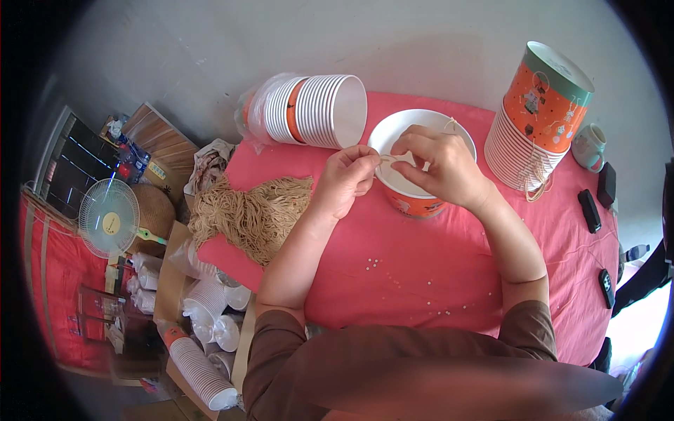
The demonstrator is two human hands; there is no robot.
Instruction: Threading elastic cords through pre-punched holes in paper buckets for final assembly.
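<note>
A large paper bucket (420, 205), white inside with an orange printed wall, stands upright on the table in front of me. At its near left rim, my left hand (345, 181) pinches a thin tan cord (385, 161) between thumb and fingers. My right hand (444, 165) hovers over the bucket's mouth, its thumb and curved forefinger apart and close to the cord; whether they touch it is unclear. A bit of cord (451, 122) shows at the far right rim. To the left lies a thick bundle of tan cords (256, 210).
A nested stack of white buckets (319, 111) lies on its side at the back left. Another stack (533, 119), with cord loops, stands at the right. Small white beads (372, 264) dot the pink tablecloth (393, 302). Left of the table are a cardboard box (172, 281) and a fan (109, 217).
</note>
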